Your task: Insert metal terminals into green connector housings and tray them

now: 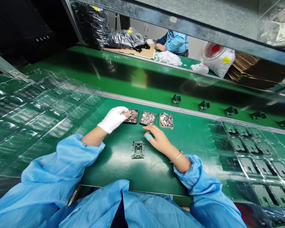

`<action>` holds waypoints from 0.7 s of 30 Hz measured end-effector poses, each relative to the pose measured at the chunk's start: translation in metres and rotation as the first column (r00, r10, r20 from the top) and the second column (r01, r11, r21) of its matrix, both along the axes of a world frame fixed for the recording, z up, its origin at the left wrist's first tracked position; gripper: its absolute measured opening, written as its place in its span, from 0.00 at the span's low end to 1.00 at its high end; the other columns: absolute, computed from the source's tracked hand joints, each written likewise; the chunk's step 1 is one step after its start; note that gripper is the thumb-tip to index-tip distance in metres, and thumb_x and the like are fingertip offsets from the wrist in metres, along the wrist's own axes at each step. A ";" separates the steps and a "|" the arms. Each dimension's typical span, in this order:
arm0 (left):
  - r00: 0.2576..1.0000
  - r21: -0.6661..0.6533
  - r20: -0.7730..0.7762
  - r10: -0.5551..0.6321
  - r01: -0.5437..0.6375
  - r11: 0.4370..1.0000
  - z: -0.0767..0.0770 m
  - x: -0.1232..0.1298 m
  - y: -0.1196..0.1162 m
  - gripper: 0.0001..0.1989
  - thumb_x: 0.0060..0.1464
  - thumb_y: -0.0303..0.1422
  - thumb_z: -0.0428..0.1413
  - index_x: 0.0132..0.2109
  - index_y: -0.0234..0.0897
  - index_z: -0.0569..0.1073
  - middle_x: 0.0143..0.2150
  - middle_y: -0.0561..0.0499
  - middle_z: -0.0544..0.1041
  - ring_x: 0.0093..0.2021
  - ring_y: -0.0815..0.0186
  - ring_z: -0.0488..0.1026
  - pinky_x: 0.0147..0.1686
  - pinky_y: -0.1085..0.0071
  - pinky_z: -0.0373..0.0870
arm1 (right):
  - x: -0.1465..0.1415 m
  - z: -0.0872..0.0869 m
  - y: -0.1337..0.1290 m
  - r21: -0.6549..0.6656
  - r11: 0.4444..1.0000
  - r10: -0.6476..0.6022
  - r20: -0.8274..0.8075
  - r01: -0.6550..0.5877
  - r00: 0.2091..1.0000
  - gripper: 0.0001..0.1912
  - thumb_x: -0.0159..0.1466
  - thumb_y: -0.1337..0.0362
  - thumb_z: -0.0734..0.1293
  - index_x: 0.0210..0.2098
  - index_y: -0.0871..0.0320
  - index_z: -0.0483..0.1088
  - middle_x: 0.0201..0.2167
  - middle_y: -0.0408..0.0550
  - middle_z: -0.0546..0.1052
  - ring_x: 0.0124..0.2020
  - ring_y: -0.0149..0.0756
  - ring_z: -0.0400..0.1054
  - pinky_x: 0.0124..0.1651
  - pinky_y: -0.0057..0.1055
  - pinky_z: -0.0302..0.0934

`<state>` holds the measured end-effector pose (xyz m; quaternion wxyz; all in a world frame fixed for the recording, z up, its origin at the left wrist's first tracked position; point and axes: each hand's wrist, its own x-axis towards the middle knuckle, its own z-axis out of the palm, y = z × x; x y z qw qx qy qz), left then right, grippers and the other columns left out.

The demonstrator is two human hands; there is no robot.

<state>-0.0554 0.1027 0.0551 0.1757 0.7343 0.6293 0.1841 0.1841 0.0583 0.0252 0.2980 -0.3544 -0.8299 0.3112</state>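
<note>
My left hand [112,119], in a white glove with bare fingertips, reaches into the leftmost of three small square trays [137,117]. Its fingers are pinched together at the small metal parts [133,114] there; whatever they grip is hidden. My right hand [158,139] hovers over the table just below the other two trays, fingers stretched out and holding nothing. It wears a blue wrap on one digit and a bracelet. Between my forearms a dark plastic frame-like part [138,149] lies flat on the green mat. The middle tray [146,124] and right tray [166,127] also hold small metal pieces.
Clear blister trays [42,107] are piled at left. Another blister tray [254,152] at right holds dark flat parts. Several dark assemblies [203,106] stand in a row on the green strip behind the metal rail. Beyond, a person in blue sleeves [177,42] works near white pieces [168,58].
</note>
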 end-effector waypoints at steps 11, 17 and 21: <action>0.779 -0.162 0.626 0.030 0.092 0.983 0.008 0.034 -0.072 0.15 0.51 0.45 0.51 0.30 0.37 0.67 0.27 0.54 0.66 0.28 0.67 0.64 0.30 0.71 0.64 | -0.034 0.022 -0.008 0.093 0.995 -0.036 -0.052 0.041 0.998 0.08 0.65 0.67 0.58 0.39 0.55 0.69 0.39 0.48 0.75 0.44 0.37 0.70 0.49 0.35 0.65; 0.849 -0.057 0.526 0.043 -0.016 0.998 -0.001 0.019 -0.099 0.15 0.52 0.45 0.51 0.40 0.37 0.70 0.36 0.49 0.74 0.35 0.63 0.71 0.40 0.67 0.71 | -0.012 0.024 -0.016 -0.317 0.948 -0.138 -0.299 0.038 0.944 0.09 0.66 0.58 0.62 0.35 0.56 0.65 0.33 0.44 0.73 0.33 0.30 0.69 0.39 0.30 0.66; 0.898 0.105 0.427 -0.102 0.063 0.992 -0.002 0.020 -0.112 0.15 0.54 0.44 0.51 0.40 0.39 0.72 0.38 0.47 0.77 0.38 0.61 0.73 0.43 0.63 0.71 | -0.009 0.029 -0.033 -0.587 0.787 -0.078 -0.397 -0.188 0.915 0.15 0.62 0.51 0.67 0.34 0.56 0.64 0.30 0.42 0.72 0.29 0.27 0.66 0.30 0.25 0.66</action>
